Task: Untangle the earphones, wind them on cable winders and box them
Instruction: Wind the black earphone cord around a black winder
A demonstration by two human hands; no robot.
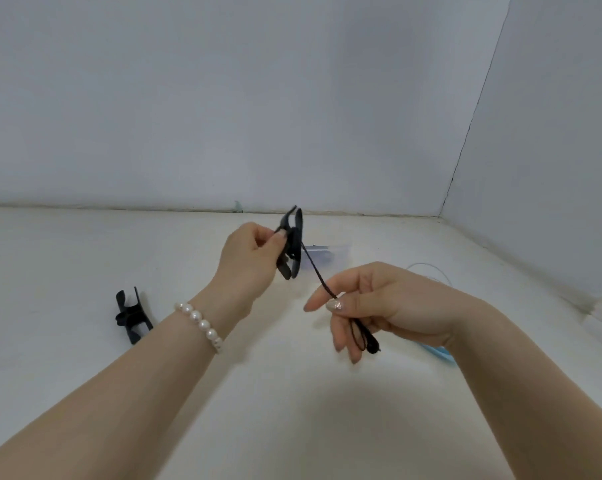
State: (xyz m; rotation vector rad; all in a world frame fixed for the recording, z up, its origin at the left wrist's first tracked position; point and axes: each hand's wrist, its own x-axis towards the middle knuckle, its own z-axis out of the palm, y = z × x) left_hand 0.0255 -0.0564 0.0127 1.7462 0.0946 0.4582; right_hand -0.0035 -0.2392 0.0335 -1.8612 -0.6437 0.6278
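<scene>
My left hand (249, 258) pinches a black cable winder (292, 247) upright above the white table, with black earphone cable wound round its middle. A taut stretch of that black cable (318, 277) runs down and right to my right hand (375, 303), which pinches it between thumb and forefinger. The cable's loose end with a black plug or earbud (372, 344) hangs below my right fingers. A second black winder (133, 315), wound with cable, lies on the table at the left. A clear plastic box (327, 252) sits behind my hands, mostly hidden.
A white cable (431, 270) loops on the table behind my right hand. A blue object (443, 355) peeks out under my right wrist. The table (85, 254) meets white walls at the back and right. A pearl bracelet (202, 323) circles my left wrist.
</scene>
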